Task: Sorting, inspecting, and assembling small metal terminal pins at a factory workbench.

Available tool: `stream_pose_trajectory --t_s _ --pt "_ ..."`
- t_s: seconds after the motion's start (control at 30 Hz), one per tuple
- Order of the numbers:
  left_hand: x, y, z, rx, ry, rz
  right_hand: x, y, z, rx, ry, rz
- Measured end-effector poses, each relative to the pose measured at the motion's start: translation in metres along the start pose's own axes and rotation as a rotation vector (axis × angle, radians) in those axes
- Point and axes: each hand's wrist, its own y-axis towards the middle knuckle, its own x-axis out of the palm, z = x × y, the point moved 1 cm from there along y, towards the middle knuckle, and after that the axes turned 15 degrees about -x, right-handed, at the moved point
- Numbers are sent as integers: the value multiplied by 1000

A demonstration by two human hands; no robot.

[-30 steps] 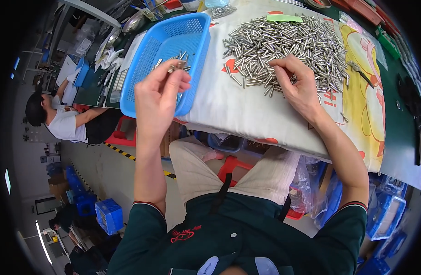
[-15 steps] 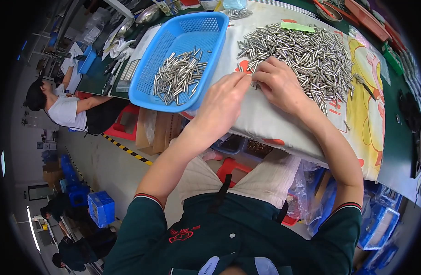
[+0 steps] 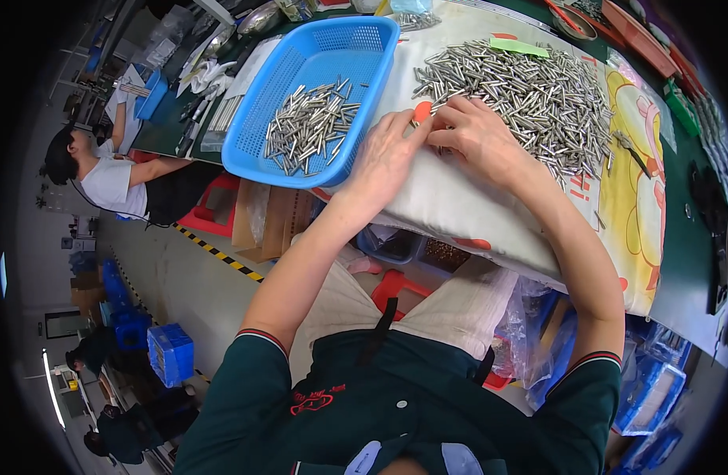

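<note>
A wide heap of short silver metal pins [image 3: 522, 103] lies on a light printed cloth [image 3: 435, 194] over the table. At the near left edge of the heap my two hands meet, fingertips almost touching. My left hand [image 3: 386, 154] is closed in a pinch, and a small metal pin tip shows by its fingers. Curled fingers hide whatever my right hand [image 3: 479, 142] may hold. Left of them stands a blue perforated plastic basket [image 3: 234, 146], with a smaller pile of pins [image 3: 310, 127] inside.
A light green strip [image 3: 519, 47] rests on the heap's far side. Pliers [image 3: 632, 150] lie right of the heap. A small plastic bag [image 3: 411, 9] sits beyond the basket. Another person [image 3: 110, 174] works at the far left. Blue crates [image 3: 653, 392] stand below the table at right.
My left hand has turned slightly and its fingers have spread a little across the cloth. My right hand has shifted slightly, still beside the left. The view has tilted a little.
</note>
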Motion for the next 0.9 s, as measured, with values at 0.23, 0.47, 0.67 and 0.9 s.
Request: stream_pose_trajectory --t_s 0.23,0.47,0.67,0.9 --pt "-8 -14 -6 -18 9 -90 -8 0 -3 -55 -11 -115" --pt "-14 -25 -7 6 -26 -55 -1 12 -11 -30 -52 -150" --pt "-20 -22 -1 53 -3 -29 6 16 -13 -16 -98 -90" --pt "-15 -19 -12 196 40 -119 -16 9 -13 64 -63 -119"
